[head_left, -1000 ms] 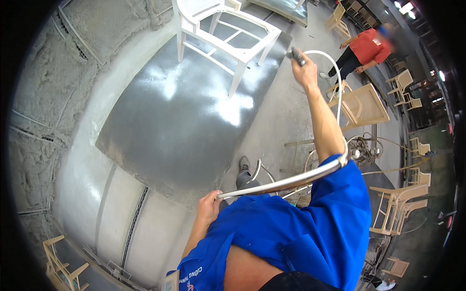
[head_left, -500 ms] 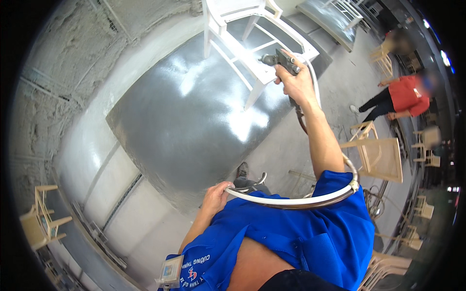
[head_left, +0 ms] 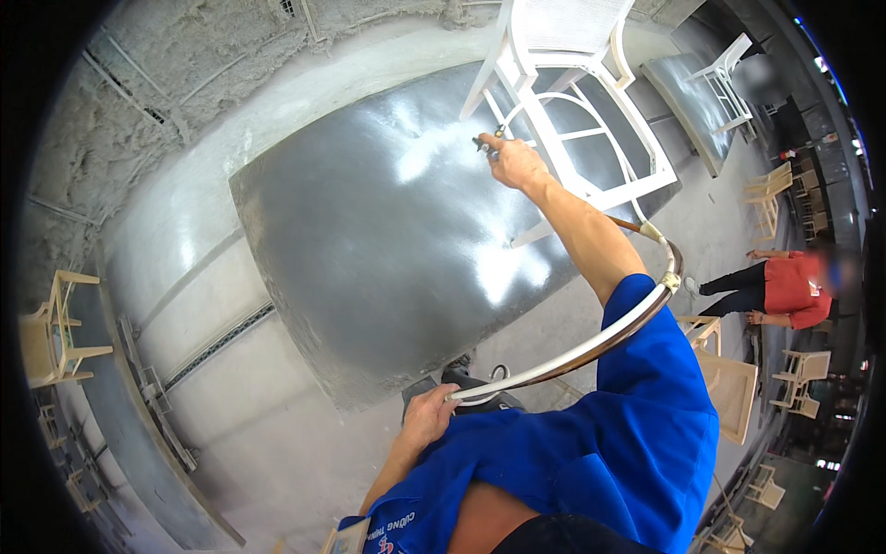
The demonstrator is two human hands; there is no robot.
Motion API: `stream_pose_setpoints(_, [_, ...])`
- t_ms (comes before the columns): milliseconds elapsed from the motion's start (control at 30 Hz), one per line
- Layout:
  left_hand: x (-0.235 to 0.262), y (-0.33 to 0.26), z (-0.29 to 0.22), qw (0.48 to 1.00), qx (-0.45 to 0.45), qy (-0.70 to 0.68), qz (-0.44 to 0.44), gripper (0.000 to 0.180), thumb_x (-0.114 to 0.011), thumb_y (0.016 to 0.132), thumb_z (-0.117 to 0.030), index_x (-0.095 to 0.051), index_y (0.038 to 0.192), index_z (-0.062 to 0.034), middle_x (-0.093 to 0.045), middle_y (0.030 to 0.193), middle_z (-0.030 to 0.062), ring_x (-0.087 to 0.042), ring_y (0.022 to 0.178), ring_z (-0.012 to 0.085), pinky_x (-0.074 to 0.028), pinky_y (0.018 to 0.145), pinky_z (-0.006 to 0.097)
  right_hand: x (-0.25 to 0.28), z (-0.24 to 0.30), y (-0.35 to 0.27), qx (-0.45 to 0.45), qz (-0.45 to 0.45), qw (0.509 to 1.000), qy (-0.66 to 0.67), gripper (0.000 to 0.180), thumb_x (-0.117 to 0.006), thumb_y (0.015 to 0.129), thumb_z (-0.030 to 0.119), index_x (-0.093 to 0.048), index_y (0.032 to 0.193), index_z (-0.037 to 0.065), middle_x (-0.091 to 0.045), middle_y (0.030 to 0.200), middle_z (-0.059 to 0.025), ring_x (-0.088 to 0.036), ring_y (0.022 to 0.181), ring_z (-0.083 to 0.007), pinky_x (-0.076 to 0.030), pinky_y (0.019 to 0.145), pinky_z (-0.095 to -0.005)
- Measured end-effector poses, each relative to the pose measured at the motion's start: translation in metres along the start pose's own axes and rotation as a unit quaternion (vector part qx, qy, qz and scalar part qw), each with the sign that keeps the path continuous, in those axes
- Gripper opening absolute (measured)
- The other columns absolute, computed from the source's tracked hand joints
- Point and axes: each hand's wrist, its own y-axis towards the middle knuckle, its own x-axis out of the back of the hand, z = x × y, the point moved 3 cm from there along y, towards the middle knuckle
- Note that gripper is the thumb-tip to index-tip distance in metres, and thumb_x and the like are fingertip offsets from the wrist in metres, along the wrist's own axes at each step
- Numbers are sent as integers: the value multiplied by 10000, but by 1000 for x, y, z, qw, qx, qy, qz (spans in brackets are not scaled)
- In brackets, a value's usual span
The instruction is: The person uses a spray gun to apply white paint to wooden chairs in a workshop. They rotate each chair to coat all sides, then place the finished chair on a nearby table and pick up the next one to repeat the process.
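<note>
Since the earlier frames, the right hand (head_left: 517, 164) has swung its spray gun (head_left: 487, 143) leftward, now off the white chair's (head_left: 572, 120) front leg. Its grip is curled tight around the gun, arm outstretched. The left hand (head_left: 426, 415) — close to the body — pinches the white hose (head_left: 591, 342) that loops round the right shoulder. The chair stands on a grey metal platform (head_left: 369, 249). Further out, unpainted wooden chairs (head_left: 55, 328) wait at left — a person in red (head_left: 784, 291) stands right.
</note>
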Motion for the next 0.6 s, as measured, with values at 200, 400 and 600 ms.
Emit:
stream_pose_setpoints(200, [49,22,13,996,-53,-71,18,247,-708,915,-97,-696,1161,-75,-752,1011,172,-728,889,390,-580,779,460,103,23,6,15,-143,990,-5,451,-601,961,186,-638,1401,278,-756,947,-219,-734,936,-396,-584,900,-480])
stream_pose_setpoints(400, [78,66,-1,981,-146,-75,101,252,-702,872,-29,-700,1121,-69,-753,1023,143,-730,884,375,-579,768,430,258,98,-26,73,-233,964,-101,443,-627,952,162,-655,1388,233,-766,986,-201,-742,892,-392,-594,848,-475])
stream_pose_setpoints(600, [81,71,10,971,-187,-97,113,252,-700,872,-30,-704,1121,-66,-756,1046,141,-736,891,372,-592,779,427,261,145,-47,44,-157,945,-282,573,-556,940,57,-573,1468,278,-769,1026,-163,-759,940,-339,-613,871,-461])
